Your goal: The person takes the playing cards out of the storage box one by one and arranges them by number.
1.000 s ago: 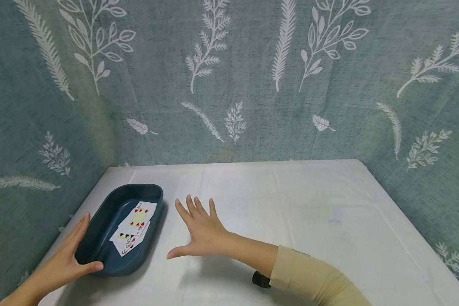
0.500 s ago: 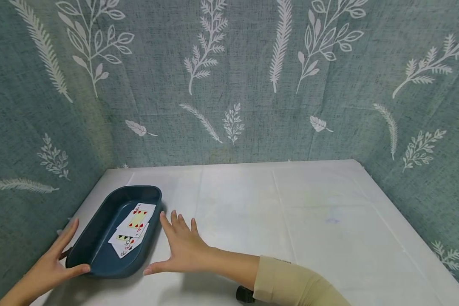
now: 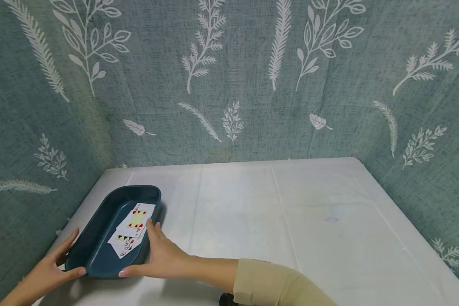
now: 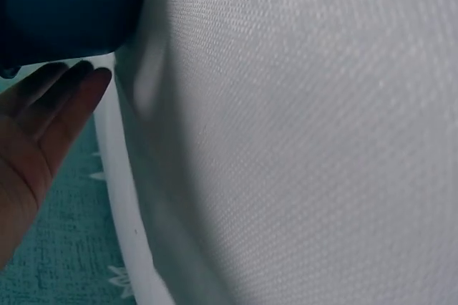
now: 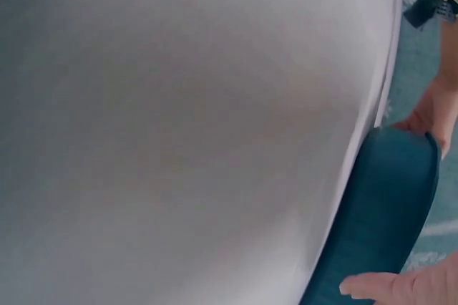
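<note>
A dark blue tray (image 3: 93, 242) stands on the left of the table. Inside it overlap a few playing cards, the top card (image 3: 137, 219) showing red hearts on a yellow panel. My left hand (image 3: 49, 272) spans the tray's near left corner, thumb at the rim. In the left wrist view its fingers (image 4: 71, 108) stretch out straight, tips right at the tray's lower edge. My right hand (image 3: 166, 255) lies against the tray's right side, index finger at the rim, thumb near the front wall. In the right wrist view the thumb (image 5: 372, 287) overlaps the blue wall.
White cloth covers the table (image 3: 245, 212). Leaf-patterned green-grey fabric (image 3: 252, 144) rises behind it and along both sides. A black device (image 3: 226, 299) shows below the right sleeve (image 3: 275, 278), and another device (image 5: 429, 10) sits on my left wrist.
My right hand has moved left and down from over the table to the tray's right side. My left hand has shifted slightly left and down at its corner. The cards stay put.
</note>
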Tool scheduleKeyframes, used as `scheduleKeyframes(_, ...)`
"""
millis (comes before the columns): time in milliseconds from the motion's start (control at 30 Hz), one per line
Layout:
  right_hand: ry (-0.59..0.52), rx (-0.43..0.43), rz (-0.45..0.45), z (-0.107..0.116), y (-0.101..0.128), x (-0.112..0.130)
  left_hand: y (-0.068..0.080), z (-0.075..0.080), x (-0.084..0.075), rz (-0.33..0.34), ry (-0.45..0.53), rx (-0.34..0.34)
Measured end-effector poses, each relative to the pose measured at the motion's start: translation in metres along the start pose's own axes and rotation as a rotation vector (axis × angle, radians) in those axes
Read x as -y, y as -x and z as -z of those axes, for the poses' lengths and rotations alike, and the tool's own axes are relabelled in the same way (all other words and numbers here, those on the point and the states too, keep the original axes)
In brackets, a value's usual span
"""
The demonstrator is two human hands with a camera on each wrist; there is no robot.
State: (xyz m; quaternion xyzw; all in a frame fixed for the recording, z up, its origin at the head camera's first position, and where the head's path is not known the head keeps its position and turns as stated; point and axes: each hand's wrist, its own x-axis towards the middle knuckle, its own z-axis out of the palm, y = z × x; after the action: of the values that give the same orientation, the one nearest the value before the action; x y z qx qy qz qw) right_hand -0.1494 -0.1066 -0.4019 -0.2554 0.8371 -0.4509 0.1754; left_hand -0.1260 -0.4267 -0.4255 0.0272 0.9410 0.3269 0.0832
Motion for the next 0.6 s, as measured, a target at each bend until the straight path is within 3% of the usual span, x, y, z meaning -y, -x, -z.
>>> scheduleKeyframes(167, -0.087, -0.027, 0.02, -0.01, -0.007, 0.001, -0.002, -0.002, 0.003, 0.014, 0.025, 0.01)
scheduleKeyframes(467, -0.109, -0.053, -0.003, -0.022, -0.018, 0.003, 0.003, -0.009, 0.011, -0.018, 0.028, -0.033)
scheduleKeyframes(600, -0.126, -0.087, -0.038, -0.025, -0.021, 0.005, 0.002, -0.007, 0.011, 0.019, 0.072, -0.01)
